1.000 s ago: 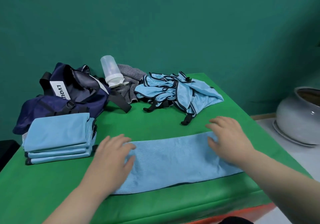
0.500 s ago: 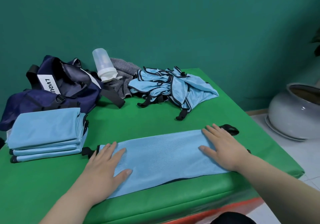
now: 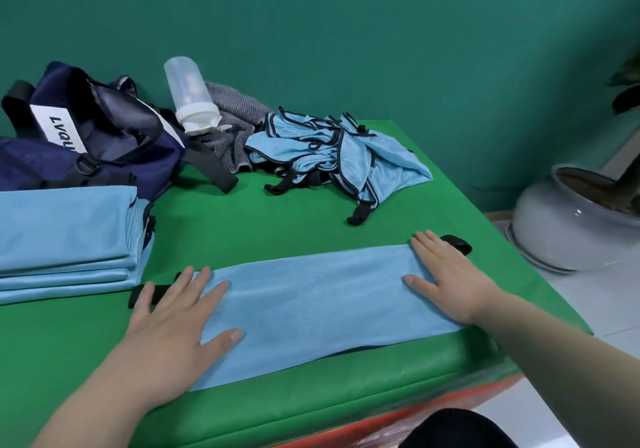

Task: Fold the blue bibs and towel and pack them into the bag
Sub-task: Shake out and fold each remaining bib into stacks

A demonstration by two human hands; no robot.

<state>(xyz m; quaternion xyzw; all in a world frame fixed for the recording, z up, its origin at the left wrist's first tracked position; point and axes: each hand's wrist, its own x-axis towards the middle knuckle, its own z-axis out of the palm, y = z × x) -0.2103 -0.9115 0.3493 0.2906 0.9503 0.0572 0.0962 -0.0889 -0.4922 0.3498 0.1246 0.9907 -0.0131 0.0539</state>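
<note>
A light blue bib (image 3: 311, 302) lies as a long folded strip across the front of the green table (image 3: 270, 219). My left hand (image 3: 180, 323) presses flat on its left end, fingers spread over a black strap. My right hand (image 3: 446, 274) lies flat on its right end, beside another black strap tip. A stack of folded blue bibs (image 3: 65, 236) sits at the left. A crumpled heap of blue bibs (image 3: 336, 149) with black trim lies at the back. The navy bag (image 3: 86, 136) stands open at the back left.
A translucent bottle (image 3: 190, 96) with a white cap leans on a grey striped cloth (image 3: 235, 115) between bag and heap. A grey ceramic pot (image 3: 581, 219) stands on the floor to the right. The table's front edge drops off just below the bib.
Both hands have slid outward along the bib, from near its middle to its two ends, flattening it. The black straps at each end have come into sight.
</note>
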